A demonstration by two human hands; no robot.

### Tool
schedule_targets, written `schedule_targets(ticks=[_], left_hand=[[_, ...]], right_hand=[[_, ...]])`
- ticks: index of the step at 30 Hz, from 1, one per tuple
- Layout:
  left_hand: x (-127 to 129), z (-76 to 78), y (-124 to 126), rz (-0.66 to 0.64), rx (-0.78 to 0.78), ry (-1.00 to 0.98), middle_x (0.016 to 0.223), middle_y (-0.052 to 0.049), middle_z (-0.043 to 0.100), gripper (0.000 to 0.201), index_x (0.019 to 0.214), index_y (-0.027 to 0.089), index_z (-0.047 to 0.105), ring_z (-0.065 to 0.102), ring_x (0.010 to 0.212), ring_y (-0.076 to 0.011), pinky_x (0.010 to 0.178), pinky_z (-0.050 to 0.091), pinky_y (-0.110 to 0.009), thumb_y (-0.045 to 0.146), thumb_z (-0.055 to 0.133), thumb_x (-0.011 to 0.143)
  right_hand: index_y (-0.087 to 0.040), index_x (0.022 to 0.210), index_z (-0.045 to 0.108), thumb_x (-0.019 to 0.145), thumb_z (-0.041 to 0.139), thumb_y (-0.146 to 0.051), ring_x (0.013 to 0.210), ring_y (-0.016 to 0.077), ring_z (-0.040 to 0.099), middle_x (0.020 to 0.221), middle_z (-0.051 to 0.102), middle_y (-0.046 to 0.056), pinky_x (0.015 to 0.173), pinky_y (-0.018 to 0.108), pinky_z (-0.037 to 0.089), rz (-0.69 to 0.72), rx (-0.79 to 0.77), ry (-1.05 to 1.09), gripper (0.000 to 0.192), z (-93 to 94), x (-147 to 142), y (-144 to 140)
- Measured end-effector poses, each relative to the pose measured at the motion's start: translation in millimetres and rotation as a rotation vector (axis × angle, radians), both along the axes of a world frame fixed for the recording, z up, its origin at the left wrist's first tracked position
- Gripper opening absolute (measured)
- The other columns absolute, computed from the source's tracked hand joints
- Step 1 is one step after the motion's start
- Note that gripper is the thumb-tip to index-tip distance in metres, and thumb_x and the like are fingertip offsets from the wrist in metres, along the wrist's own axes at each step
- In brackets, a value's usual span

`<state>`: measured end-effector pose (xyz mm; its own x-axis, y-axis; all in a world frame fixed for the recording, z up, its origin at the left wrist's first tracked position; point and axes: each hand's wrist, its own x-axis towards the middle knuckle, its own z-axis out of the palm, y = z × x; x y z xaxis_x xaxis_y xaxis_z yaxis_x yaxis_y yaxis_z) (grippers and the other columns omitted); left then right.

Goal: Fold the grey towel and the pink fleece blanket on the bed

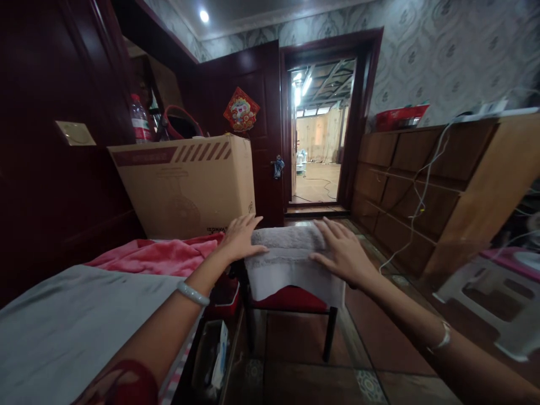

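Grey plush: the cloth [287,238] lies folded over the chair [291,299], with the left hand [241,238] at its left end and the right hand [346,254] at its right. Both hands are palm-down, fingers spread wide and thumbs held well off them; neither is curled round the cloth. Whether the fingertips press on it or hang just above, I cannot tell.

In my judgement the cloth is light, soft and limp, with little risk of slipping or breaking (the pile should give good friction). A loose fold could slide out of line; the sound hold is at both ends, thumbs near, fingers far, all layers taken together. Its paler near part droops on either side over the red seat.

To the left lie the pink blanket [160,256] and a pale sheet [80,320]; the carton [189,188] stands beyond them. The drawers [422,163] stand to the far right, the stool [491,295] to the near right. At the far side, the doorway [318,163] gives onto a lit room.
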<state>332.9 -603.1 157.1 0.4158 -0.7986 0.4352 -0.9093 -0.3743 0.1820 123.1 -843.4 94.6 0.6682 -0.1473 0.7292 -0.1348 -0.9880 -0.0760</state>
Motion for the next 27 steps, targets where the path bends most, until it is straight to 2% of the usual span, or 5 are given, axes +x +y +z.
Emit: schedule_targets(ticks=[3,8,14,21,27], left_hand=[[0.0,0.7,-17.2,-0.079,0.112,-0.02,0.154,-0.017,0.044,0.1,0.146,0.024,0.048,0.033,0.146,-0.0389,0.122,0.018,-0.054,0.055,0.088,0.059],[-1.7,-12.0,-26.9,-0.038,0.188,0.066,0.121,-0.012,0.068,0.076,0.129,0.026,0.06,0.063,0.113,-0.0356,0.1,0.046,-0.044,0.057,0.085,0.064],[4.1,-22.1,-25.7,-0.011,0.188,-0.036,0.113,-0.012,0.07,0.067,0.119,0.024,0.061,0.066,0.106,-0.0346,0.092,0.048,-0.042,0.062,0.081,0.068],[4.2,-11.9,-28.1,-0.002,0.288,0.007,0.118,-0.012,0.069,0.071,0.127,0.025,0.057,0.065,0.111,-0.0354,0.096,0.048,-0.044,0.064,0.077,0.072],[-26.4,-26.3,5.2,0.098,0.167,-0.135,0.165,-0.019,0.023,0.096,0.157,0.024,0.027,0.026,0.15,-0.039,0.12,0.023,-0.058,0.035,0.08,0.077]], right_hand=[[-0.03,0.155,0.039,0.081,0.064,-0.068,0.132,0.0438,0.044,0.15,0.048,0.016,0.105,0.062,0.036,0.033,-0.092,0.121,0.087,-2.1,11.3,0.3],[-0.024,0.151,0.044,0.082,0.064,-0.067,0.105,0.0332,0.061,0.124,0.062,0.016,0.088,0.044,0.049,0.17,-0.054,0.225,0.084,1.7,17.4,-33.3],[-0.023,0.144,0.051,0.084,0.064,-0.066,0.1,0.0304,0.063,0.113,0.065,0.014,0.083,0.041,0.05,0.214,-0.012,0.193,0.075,-3.7,21.8,-44.3],[-0.023,0.141,0.051,0.086,0.061,-0.066,0.1,0.0309,0.063,0.114,0.064,0.014,0.084,0.042,0.05,0.201,-0.042,0.166,0.071,-8.5,22.2,-41.8],[-0.019,0.143,0.049,0.088,0.057,-0.065,0.101,0.032,0.063,0.115,0.064,0.015,0.083,0.042,0.051,0.18,-0.092,0.177,0.072,-6.8,19.5,-39.1]])
